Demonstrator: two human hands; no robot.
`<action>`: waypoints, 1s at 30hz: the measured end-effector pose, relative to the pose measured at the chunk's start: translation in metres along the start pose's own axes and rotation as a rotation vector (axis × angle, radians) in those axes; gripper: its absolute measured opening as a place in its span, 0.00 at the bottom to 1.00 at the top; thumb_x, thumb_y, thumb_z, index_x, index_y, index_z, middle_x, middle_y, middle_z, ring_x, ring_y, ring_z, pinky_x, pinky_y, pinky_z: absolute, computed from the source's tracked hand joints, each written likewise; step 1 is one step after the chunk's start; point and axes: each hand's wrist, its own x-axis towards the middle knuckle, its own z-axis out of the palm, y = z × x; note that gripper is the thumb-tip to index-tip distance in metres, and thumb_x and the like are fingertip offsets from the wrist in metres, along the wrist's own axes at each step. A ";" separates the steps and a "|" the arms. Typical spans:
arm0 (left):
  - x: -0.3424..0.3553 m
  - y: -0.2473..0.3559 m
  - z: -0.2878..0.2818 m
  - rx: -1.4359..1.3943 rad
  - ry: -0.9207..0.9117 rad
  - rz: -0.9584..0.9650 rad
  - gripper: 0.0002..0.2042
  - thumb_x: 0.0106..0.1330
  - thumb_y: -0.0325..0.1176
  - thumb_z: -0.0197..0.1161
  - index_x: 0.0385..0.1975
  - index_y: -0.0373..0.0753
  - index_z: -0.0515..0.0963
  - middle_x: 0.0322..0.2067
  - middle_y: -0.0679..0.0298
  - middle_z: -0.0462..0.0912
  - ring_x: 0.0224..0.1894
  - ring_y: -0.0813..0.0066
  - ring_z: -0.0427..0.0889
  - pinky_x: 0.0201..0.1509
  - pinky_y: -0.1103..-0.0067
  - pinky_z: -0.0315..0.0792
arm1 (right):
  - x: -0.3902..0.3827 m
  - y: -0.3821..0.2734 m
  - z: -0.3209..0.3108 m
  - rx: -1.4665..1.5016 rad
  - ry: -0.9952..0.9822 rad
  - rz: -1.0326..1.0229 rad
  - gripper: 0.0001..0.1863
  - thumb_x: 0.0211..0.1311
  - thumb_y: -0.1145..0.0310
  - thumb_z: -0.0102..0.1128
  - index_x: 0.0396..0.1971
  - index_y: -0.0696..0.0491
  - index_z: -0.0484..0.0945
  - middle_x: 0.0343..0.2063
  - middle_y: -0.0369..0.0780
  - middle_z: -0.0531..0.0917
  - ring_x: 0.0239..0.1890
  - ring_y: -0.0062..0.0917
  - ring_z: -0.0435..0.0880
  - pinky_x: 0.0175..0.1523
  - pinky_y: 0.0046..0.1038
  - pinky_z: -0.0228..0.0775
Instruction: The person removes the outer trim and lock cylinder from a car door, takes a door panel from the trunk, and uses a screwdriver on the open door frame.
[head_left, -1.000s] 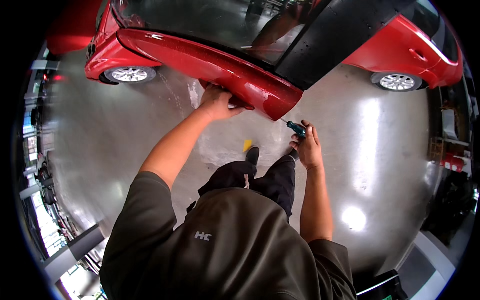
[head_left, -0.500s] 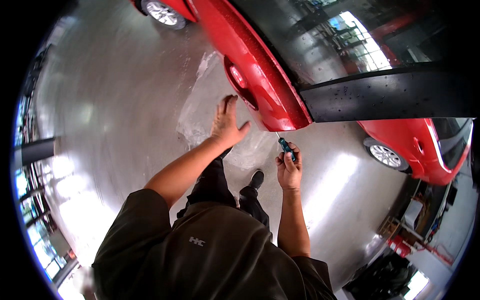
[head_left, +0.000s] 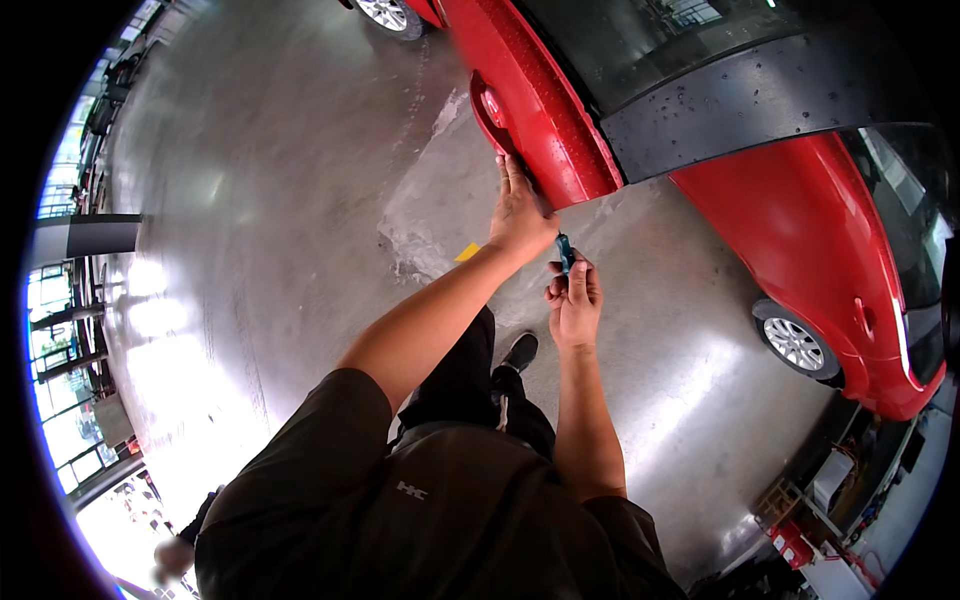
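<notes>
A red car door (head_left: 540, 110) stands open in front of me, with a black window frame (head_left: 740, 100) beaded with drops. My left hand (head_left: 522, 218) lies against the door's outer face, fingers stretched toward the door handle (head_left: 490, 108). In my right hand (head_left: 576, 312) is a screwdriver (head_left: 566, 254) with a dark green handle, pinched between thumb and fingers. It points up at the door's rear edge. The tip is hidden near my left hand, so I cannot tell whether it touches the door.
The car's red rear side (head_left: 800, 230) and rear wheel (head_left: 796, 338) are on the right; a front wheel (head_left: 390, 14) shows at the top. A yellow patch (head_left: 467, 252) is by my left wrist. Shelving with a red item (head_left: 790, 543) stands at the lower right.
My left hand has moved from beside the door to lie against it, close to the screwdriver. The right hand keeps its grip. The view has shifted, and the yellow patch has come into sight.
</notes>
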 end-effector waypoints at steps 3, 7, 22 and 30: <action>0.000 0.006 0.002 -0.048 0.037 -0.005 0.51 0.60 0.36 0.65 0.75 0.17 0.37 0.76 0.26 0.41 0.81 0.39 0.45 0.82 0.67 0.54 | 0.003 -0.006 -0.004 0.019 -0.024 0.102 0.19 0.81 0.57 0.55 0.60 0.52 0.74 0.46 0.35 0.85 0.36 0.14 0.78 0.43 0.24 0.73; 0.002 -0.005 0.000 -0.022 0.052 -0.019 0.56 0.56 0.39 0.71 0.76 0.21 0.39 0.75 0.29 0.49 0.79 0.39 0.52 0.81 0.66 0.55 | 0.004 0.003 0.010 -0.128 0.040 -0.077 0.19 0.80 0.54 0.56 0.59 0.50 0.74 0.46 0.36 0.84 0.38 0.15 0.79 0.45 0.24 0.74; 0.001 -0.002 -0.010 -0.069 -0.032 0.004 0.52 0.60 0.33 0.64 0.75 0.18 0.34 0.75 0.23 0.42 0.80 0.37 0.49 0.82 0.68 0.54 | 0.002 -0.008 0.006 -0.235 0.054 -0.019 0.22 0.82 0.52 0.50 0.60 0.54 0.74 0.35 0.36 0.82 0.28 0.17 0.72 0.38 0.27 0.72; 0.000 -0.001 -0.015 -0.036 -0.078 -0.026 0.54 0.60 0.34 0.66 0.76 0.21 0.33 0.76 0.26 0.40 0.78 0.40 0.56 0.78 0.68 0.62 | 0.004 -0.002 0.006 -0.017 0.005 -0.020 0.19 0.83 0.55 0.49 0.59 0.54 0.74 0.38 0.36 0.82 0.32 0.18 0.75 0.41 0.25 0.71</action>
